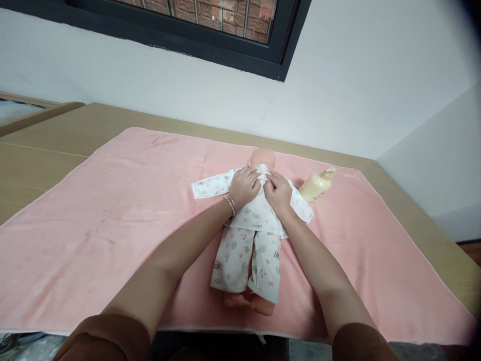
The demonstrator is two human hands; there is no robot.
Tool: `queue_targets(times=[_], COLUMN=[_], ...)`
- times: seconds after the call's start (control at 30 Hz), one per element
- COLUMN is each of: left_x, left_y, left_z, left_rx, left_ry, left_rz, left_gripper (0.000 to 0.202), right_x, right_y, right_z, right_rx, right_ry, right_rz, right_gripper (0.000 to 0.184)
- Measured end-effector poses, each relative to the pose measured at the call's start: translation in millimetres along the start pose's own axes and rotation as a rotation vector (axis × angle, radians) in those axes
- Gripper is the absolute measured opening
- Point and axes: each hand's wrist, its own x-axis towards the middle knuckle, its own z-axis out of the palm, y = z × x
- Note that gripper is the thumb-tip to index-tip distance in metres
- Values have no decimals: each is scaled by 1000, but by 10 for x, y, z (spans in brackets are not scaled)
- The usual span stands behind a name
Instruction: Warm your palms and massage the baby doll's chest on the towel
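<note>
A baby doll (263,157) lies on its back on a pink blanket (101,210), head toward the wall and bare feet toward me. It wears a white printed shirt (256,215) and matching trousers (233,255). At the upper chest, my left hand (245,186) is closed on the shirt front near the collar. Opposite it, my right hand (278,191) pinches the shirt's other side, thumb against curled fingers. The fingertips almost meet, and the cloth between them is partly hidden. One sleeve stretches out left; the other slants down to the right.
A pale yellow pump bottle (316,185) lies tilted on the blanket beside the doll's right-hand sleeve. Beneath the blanket is a wooden table (48,138), its back edge along a white wall. A dark-framed window (225,42) is above.
</note>
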Motion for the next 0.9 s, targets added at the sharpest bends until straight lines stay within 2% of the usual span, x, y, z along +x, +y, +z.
queue_targets(times=[0.1, 0.3, 0.4, 0.73, 0.9], left_x=[1, 58, 71, 61, 48], left_y=[15, 1, -10, -5, -19], left_z=[-5, 12, 15, 27, 40], left_rx=[-6, 53, 53, 151, 137], left_ry=[-11, -78, -106, -70, -30], left_rz=[-47, -76, -75, -115, -129], left_gripper=[30, 34, 34, 27, 18], right_x=[-7, 104, 127, 115, 101], right_y=[-23, 10, 11, -53, -58], right_z=[-6, -2, -12, 7, 37], right_rx=[-2, -73, -106, -166, -147], right_ry=[17, -143, -175, -156, -112], right_rz=[61, 30, 20, 51, 77], right_gripper=[35, 38, 38, 35, 27])
